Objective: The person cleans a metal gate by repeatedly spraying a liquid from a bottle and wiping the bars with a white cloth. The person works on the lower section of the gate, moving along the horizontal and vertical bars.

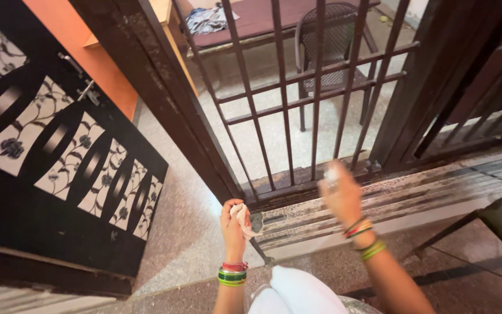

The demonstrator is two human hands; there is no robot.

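1. Cloth [243, 217], a small pale crumpled one, sits bunched inside my left hand [233, 224]; those fingers are curled tight around it, with a fold poking out above the knuckles toward the gate.
2. My right hand [340, 195] is blurred, raised just in front of the lower gate bars; something small and pale shows at its fingertips, but I cannot tell whether the fingers are closed on it or loose.
3. Both wrists carry bangles [232, 275], green and red.
4. Just beyond both hands stands the dark metal gate [280, 99], its bottom rail meeting the grooved stone threshold [390, 197].
5. Left of the cloth hand hangs the open door panel [59, 151], black with floral cut-outs.
6. Through the bars I see a plastic chair [332, 40] near a bench.
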